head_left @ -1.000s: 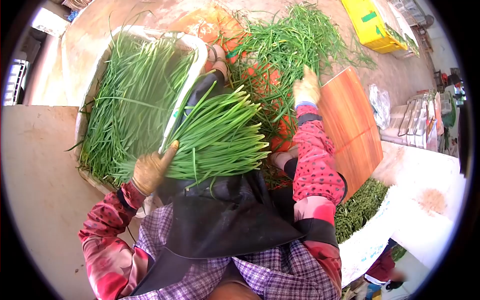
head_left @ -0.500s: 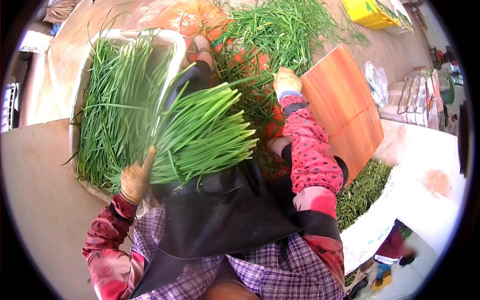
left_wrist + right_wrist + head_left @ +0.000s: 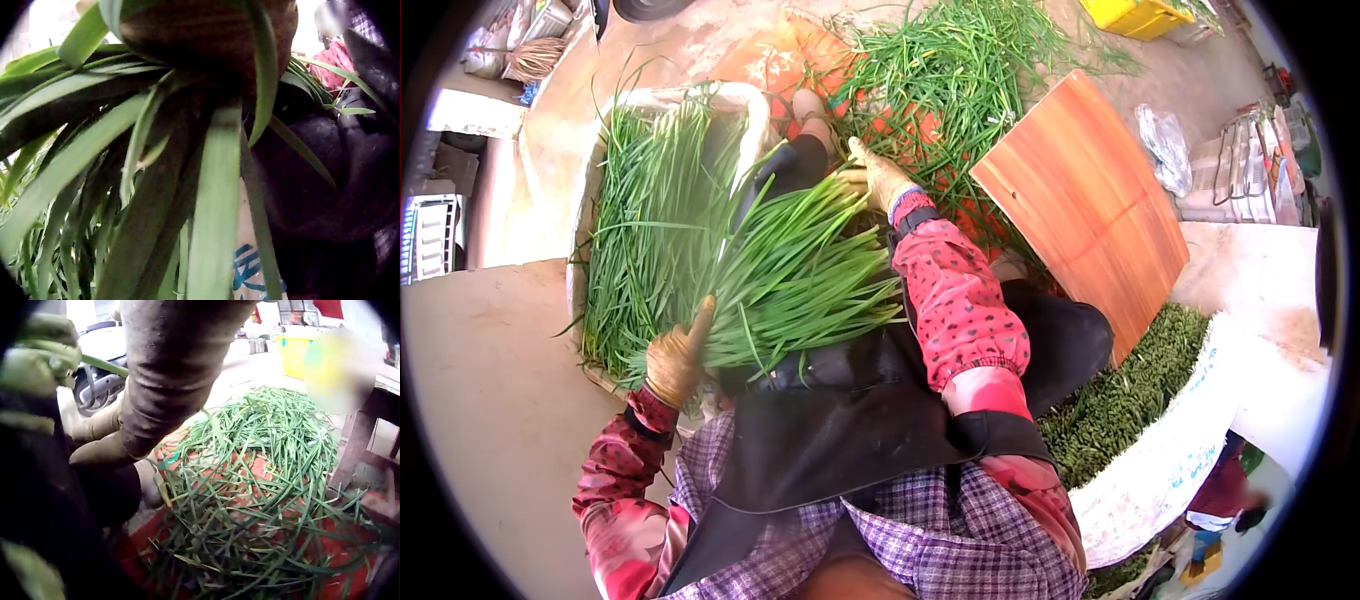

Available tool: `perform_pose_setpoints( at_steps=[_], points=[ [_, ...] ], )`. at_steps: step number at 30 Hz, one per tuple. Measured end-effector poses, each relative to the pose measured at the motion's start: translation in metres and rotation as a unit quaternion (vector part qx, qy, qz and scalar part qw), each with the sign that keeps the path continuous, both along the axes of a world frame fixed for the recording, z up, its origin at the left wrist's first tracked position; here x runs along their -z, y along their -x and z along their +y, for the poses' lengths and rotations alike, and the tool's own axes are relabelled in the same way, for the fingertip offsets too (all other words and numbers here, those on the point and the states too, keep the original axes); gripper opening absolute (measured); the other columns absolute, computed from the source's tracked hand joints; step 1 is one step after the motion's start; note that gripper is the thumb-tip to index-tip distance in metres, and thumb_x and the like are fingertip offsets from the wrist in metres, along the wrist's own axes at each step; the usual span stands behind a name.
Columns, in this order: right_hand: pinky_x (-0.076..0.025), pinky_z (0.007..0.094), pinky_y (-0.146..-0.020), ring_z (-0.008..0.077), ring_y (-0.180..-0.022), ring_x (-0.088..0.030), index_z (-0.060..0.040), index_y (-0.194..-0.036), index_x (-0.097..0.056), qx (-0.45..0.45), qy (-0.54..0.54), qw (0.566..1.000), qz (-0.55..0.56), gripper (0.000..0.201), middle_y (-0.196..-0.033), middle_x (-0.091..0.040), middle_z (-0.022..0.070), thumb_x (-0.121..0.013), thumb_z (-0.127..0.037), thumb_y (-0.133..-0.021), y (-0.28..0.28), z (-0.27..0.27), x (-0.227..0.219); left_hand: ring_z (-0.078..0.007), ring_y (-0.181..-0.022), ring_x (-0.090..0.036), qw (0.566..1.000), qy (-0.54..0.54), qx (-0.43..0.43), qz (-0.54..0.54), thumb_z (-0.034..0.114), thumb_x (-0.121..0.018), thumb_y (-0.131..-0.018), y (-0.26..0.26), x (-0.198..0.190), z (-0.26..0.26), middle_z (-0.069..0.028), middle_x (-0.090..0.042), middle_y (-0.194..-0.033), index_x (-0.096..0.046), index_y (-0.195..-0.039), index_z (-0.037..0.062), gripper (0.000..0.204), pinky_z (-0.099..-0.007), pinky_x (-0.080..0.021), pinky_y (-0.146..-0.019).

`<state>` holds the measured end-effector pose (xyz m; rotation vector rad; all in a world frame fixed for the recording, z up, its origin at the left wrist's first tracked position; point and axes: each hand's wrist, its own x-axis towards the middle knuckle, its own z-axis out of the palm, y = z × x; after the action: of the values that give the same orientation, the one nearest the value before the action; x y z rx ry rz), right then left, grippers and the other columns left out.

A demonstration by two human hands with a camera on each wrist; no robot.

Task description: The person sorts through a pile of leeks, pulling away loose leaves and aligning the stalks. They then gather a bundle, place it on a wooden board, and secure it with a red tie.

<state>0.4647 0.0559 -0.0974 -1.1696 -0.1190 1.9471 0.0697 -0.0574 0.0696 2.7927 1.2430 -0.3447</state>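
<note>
A thick bundle of long green chives (image 3: 800,270) lies across my lap, over a black apron. My gloved left hand (image 3: 675,355) grips its root end, one finger stretched along the stalks; in the left wrist view only close leaves (image 3: 212,187) and the dark glove (image 3: 206,31) show. My gloved right hand (image 3: 880,175) rests with straight fingers on the bundle's far leaf tips. In the right wrist view the glove fingers (image 3: 156,375) hang above the loose chive pile (image 3: 262,487).
A white box (image 3: 755,100) full of chives stands at my left. Loose chives (image 3: 940,70) lie on an orange sheet ahead. A wooden board (image 3: 1090,210) leans at the right, above a white sack (image 3: 1160,470) of green stalks. A yellow crate (image 3: 1135,15) stands far right.
My right hand has come left from beside the wooden board onto the bundle's leaf tips. The left hand keeps its grip and the bundle has barely moved.
</note>
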Motion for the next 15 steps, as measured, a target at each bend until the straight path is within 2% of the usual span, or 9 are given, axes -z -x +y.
perform_pose_setpoints(
  at_steps=[2,4,6,8,10,11,12,14,15],
  points=[
    [-0.053,0.0469,-0.080,0.0298,-0.097,-0.066,-0.0015,-0.134,-0.046,0.045,-0.090,0.994,0.036,0.072,-0.116,-0.065,0.0166,-0.068,-0.051,-0.086,-0.003,0.022,0.001,-0.0338,-0.056,-0.058,1.000,0.004,-0.009,0.009,0.000,-0.060,-0.070,-0.005,-0.005,0.000,-0.0143,-0.053,-0.066,-0.034,-0.150,0.0186,0.086,-0.0451,-0.046,-0.051],
    [-0.056,0.0379,-0.059,0.0207,-0.061,-0.063,0.0005,-0.103,-0.067,0.218,-0.169,0.960,0.041,0.034,-0.074,-0.065,0.0056,-0.066,-0.031,-0.091,0.004,0.036,-0.008,-0.0345,-0.056,-0.058,1.000,0.007,-0.014,0.021,0.001,-0.061,-0.071,-0.007,-0.009,0.000,-0.0147,-0.054,-0.067,-0.034,-0.150,0.0195,0.085,-0.0456,-0.046,-0.051],
    [-0.058,0.0342,-0.067,0.0127,-0.059,-0.053,-0.0013,-0.111,-0.066,0.164,-0.243,0.955,0.036,0.029,-0.065,-0.047,-0.0021,-0.060,-0.025,-0.095,-0.019,0.030,-0.028,-0.0355,-0.056,-0.058,0.999,0.019,-0.027,0.014,0.002,-0.063,-0.069,-0.002,-0.004,0.002,-0.0156,-0.055,-0.068,-0.034,-0.150,0.0200,0.087,-0.0466,-0.047,-0.051],
    [-0.057,0.0359,-0.070,0.0112,-0.056,-0.050,0.0001,-0.113,-0.064,0.202,-0.264,0.927,-0.174,0.031,-0.072,-0.056,0.0012,-0.057,-0.025,-0.097,-0.063,0.014,-0.051,-0.0353,-0.056,-0.058,0.999,0.025,-0.023,0.009,0.002,-0.062,-0.068,-0.002,-0.008,0.008,-0.0149,-0.054,-0.067,-0.034,-0.150,0.0205,0.088,-0.0465,-0.046,-0.051],
    [-0.055,0.0422,-0.066,0.0227,-0.063,-0.063,-0.0027,-0.108,-0.066,0.275,-0.200,0.876,-0.341,0.030,-0.077,-0.067,0.0084,-0.055,-0.028,-0.096,-0.118,-0.001,-0.026,-0.0307,-0.050,-0.054,0.999,0.024,0.019,-0.009,0.003,-0.059,-0.068,-0.007,-0.021,0.021,-0.0112,-0.051,-0.061,-0.030,-0.152,0.0200,0.091,-0.0434,-0.044,-0.046],
    [-0.054,0.0435,-0.074,0.0271,-0.075,-0.065,-0.0048,-0.112,-0.064,0.074,-0.136,0.815,-0.559,0.033,-0.087,-0.069,0.0106,-0.056,-0.031,-0.095,-0.139,-0.016,-0.019,-0.0278,-0.048,-0.054,0.999,0.016,0.045,0.014,0.003,-0.059,-0.070,-0.014,-0.034,0.032,-0.0100,-0.051,-0.060,-0.027,-0.153,0.0199,0.091,-0.0419,-0.043,-0.044],
    [-0.053,0.0447,-0.082,0.0315,-0.087,-0.067,-0.0068,-0.116,-0.062,-0.137,-0.062,0.675,-0.722,0.036,-0.097,-0.070,0.0129,-0.057,-0.035,-0.094,-0.152,-0.029,-0.013,-0.0248,-0.046,-0.053,0.997,0.007,0.068,0.036,0.003,-0.059,-0.072,-0.021,-0.046,0.045,-0.0089,-0.052,-0.059,-0.024,-0.154,0.0197,0.091,-0.0403,-0.043,-0.042],
    [-0.048,0.0441,-0.092,0.0340,-0.109,-0.061,-0.0112,-0.121,-0.060,-0.336,-0.090,0.594,-0.726,0.041,-0.115,-0.066,0.0134,-0.060,-0.039,-0.091,-0.150,-0.071,-0.003,-0.0290,-0.050,-0.056,0.998,0.015,0.037,0.056,0.010,-0.069,-0.078,-0.045,-0.069,0.071,-0.0094,-0.056,-0.062,-0.027,-0.154,0.0230,0.088,-0.0414,-0.047,-0.049],
    [-0.045,0.0432,-0.096,0.0314,-0.114,-0.059,-0.0113,-0.125,-0.057,-0.331,-0.041,0.613,-0.716,0.047,-0.123,-0.062,0.0147,-0.065,-0.039,-0.088,-0.119,-0.086,-0.087,-0.0289,-0.050,-0.058,0.990,0.022,0.048,0.131,0.016,-0.067,-0.083,-0.075,-0.093,0.084,-0.0100,-0.060,-0.065,-0.024,-0.154,0.0202,0.084,-0.0413,-0.049,-0.050]
  ],
)
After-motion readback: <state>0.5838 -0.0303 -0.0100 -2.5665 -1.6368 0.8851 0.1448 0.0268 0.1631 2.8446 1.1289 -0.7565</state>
